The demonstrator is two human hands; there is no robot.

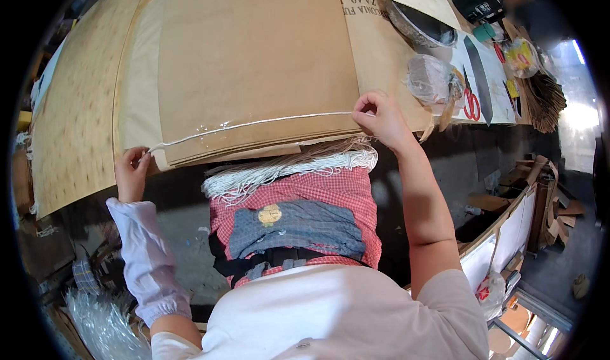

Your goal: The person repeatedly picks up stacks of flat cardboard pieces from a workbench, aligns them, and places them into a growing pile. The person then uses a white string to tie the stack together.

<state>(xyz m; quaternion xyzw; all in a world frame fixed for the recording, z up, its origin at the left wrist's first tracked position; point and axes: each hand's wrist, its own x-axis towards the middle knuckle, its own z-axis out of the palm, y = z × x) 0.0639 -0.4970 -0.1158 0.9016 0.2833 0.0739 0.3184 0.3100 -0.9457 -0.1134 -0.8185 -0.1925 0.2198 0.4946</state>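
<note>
Your left hand (131, 171) pinches one end of a thin white cord (254, 123) at the lower left corner of a stack of flat brown paper sheets (254, 61). Your right hand (379, 120) pinches the other end at the lower right corner of the same stack. Both grips are narrow, fingertips closed on the cord. The cord runs taut between your two hands, lying across the near edge of the top sheet. The stack rests on a light wooden perforated worktable (73, 112).

Just below the stack's near edge, a bundle of loose white cords (286, 168) lies across your lap, resting on a red checked apron (330, 188) with a grey patch pocket (298, 230). A pale sleeve cover (147, 258) wraps your left forearm; your right forearm is bare.

To the right of your right hand, a crumpled clear plastic bag (429, 77) sits on the table, with red-handled scissors (471, 102) just beyond it.
</note>
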